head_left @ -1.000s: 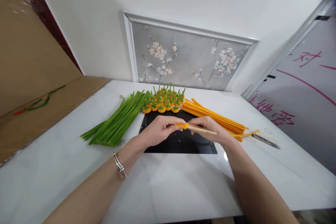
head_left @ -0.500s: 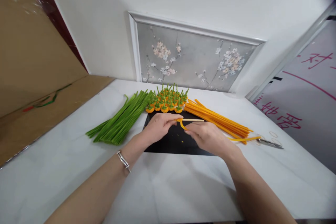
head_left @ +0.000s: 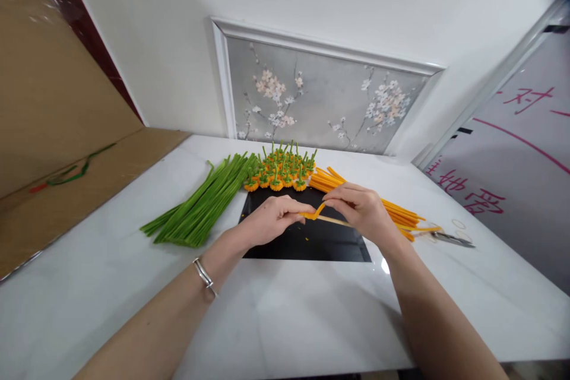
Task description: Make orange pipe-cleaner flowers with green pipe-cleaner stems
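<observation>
Over the black mat [head_left: 312, 244], my left hand [head_left: 271, 219] is closed on a thin pale wooden stick [head_left: 333, 221] that points right. An orange pipe cleaner [head_left: 319, 211] is coiled round the stick beside my left fingertips. My right hand [head_left: 358, 208] pinches that pipe cleaner and holds it up and to the right, above the stick. Behind the hands stand several small orange pumpkin shapes [head_left: 276, 184] with green stems, packed close together at the mat's far edge.
A bundle of green pipe cleaners [head_left: 200, 202] lies on the left of the white table [head_left: 285, 309]. On the right are a bundle of orange pipe cleaners [head_left: 403, 212], scissors [head_left: 453, 240] and loose rings [head_left: 459, 224]. A cardboard sheet [head_left: 151, 151] borders the left edge.
My right hand has risen from below the stick to above it, bringing the orange pipe cleaner up. The stick now slopes down to the right. The view has shifted slightly.
</observation>
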A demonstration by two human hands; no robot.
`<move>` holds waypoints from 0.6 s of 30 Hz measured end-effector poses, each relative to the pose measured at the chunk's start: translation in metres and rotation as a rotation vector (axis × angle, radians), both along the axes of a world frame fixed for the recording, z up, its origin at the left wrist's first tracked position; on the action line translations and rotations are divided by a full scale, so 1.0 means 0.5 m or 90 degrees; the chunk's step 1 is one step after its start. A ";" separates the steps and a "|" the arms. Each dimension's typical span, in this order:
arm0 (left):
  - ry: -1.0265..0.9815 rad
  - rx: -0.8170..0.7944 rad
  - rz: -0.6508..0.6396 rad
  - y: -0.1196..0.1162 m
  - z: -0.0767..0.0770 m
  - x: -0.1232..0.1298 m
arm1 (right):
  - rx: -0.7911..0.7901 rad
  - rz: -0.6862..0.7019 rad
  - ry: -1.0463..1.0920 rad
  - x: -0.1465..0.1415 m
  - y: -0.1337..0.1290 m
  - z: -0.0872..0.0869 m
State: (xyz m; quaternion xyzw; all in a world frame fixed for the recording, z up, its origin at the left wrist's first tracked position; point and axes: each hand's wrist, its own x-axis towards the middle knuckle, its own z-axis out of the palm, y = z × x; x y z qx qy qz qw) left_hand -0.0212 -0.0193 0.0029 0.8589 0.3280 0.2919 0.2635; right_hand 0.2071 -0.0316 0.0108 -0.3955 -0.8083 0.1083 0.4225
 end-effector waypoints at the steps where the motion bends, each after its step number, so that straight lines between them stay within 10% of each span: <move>1: -0.005 -0.012 -0.011 -0.002 0.002 0.001 | -0.027 0.005 0.009 0.005 0.005 -0.004; 9: -0.061 -0.065 -0.027 -0.013 0.009 0.010 | -0.322 0.133 0.023 0.032 0.035 -0.034; 18: -0.128 -0.060 -0.021 -0.015 0.011 0.014 | -0.315 0.094 -0.086 -0.009 0.000 -0.026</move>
